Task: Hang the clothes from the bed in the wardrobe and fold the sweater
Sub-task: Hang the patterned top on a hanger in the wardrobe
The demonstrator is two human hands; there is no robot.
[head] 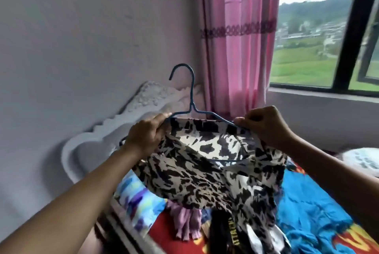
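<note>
Left arm: the left forearm (82, 188) is showing bare, uncovered from frame edge to wrist.
Right arm: the right forearm (332, 171) is showing bare along its whole visible length.
Hands: the left hand (143, 138) and right hand (266, 126) are both showing bare; finer detail is blurring out.

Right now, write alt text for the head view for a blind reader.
The left hand and right hand hold a black-and-white patterned garment on a blue hanger above a bed with more clothes. A pink curtain and window stand behind.
</note>
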